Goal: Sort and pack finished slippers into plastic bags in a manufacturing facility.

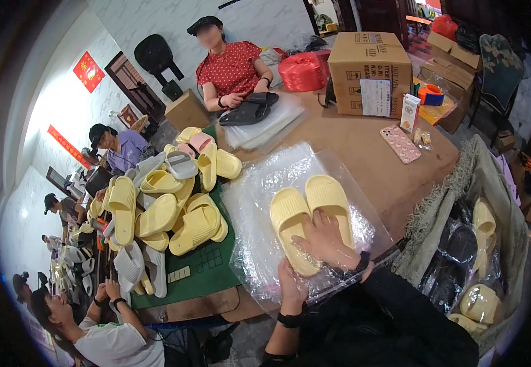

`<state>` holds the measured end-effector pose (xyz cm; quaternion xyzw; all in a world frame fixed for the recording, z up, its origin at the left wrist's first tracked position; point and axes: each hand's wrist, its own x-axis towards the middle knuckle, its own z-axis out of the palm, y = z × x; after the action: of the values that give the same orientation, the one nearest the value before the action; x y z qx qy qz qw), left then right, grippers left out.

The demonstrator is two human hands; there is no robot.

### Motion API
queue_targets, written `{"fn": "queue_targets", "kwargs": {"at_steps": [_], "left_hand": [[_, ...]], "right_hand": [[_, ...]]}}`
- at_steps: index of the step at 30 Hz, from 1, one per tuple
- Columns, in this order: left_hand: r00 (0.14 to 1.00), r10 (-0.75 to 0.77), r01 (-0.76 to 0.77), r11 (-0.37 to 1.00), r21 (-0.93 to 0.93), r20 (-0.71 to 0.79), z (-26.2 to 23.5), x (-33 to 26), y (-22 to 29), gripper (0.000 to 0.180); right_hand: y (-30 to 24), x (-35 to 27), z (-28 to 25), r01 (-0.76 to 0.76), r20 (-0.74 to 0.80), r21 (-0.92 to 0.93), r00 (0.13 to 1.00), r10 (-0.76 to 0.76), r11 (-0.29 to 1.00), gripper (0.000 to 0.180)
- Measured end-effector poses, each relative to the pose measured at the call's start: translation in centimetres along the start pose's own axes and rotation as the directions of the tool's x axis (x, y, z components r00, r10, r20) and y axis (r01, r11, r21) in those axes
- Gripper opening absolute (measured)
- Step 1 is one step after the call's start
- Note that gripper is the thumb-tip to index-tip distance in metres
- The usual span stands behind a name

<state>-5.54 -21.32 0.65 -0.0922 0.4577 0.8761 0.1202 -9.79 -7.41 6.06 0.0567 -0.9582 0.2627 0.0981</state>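
A pair of pale yellow slippers (328,194) lies side by side, toes away from me, on a stack of clear plastic bags (250,226) at the table's near edge. My right hand (326,240) rests on the slippers from above, fingers spread across their openings and heel parts. Below the left slipper's heel, my left hand (292,282) is closed on the near edge of a clear plastic bag; some of its fingers are hidden. Clear film glints around the slippers and near my right wrist.
Piled slippers (155,211), yellow, grey and pink, cover a green mat (216,260) to the left. Across the table a person (232,67) handles a black slipper (250,110). A carton (351,67), a phone (400,144) and a sack of bagged slippers (424,235) are rightward.
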Motion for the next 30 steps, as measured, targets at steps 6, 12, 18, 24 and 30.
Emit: {"fn": "queue_targets", "kwargs": {"at_steps": [6,12,18,24,30], "left_hand": [[0.998,-0.065,0.065,0.998,0.003,-0.007,-1.6,0.6,-1.3,0.047],[0.994,-0.082,0.095,0.973,-0.209,0.071,-1.6,0.8,-1.7,0.039],[0.999,-0.02,0.025,0.989,-0.143,0.038,-2.5,0.8,-2.2,0.043],[0.996,-0.006,0.029,0.964,-0.263,0.088,-2.8,-0.4,-2.4,0.04],[0.996,-0.043,0.068,0.935,-0.349,0.078,-1.1,-1.3,-1.6,0.037]], "right_hand": [[0.3,0.8,2.1,-0.029,0.043,-0.07,0.999,0.032,0.997,0.072],[1.2,1.5,2.0,-0.02,0.022,-0.037,1.0,0.021,0.999,0.073],[0.9,-1.8,-1.9,-0.01,0.076,-0.055,0.997,0.014,0.998,0.07],[4.0,-4.6,-1.0,-0.107,-0.232,0.26,0.958,0.17,0.96,0.066],[6.5,-5.8,-1.0,0.089,-0.044,0.481,0.996,-0.078,0.872,0.073]]}}
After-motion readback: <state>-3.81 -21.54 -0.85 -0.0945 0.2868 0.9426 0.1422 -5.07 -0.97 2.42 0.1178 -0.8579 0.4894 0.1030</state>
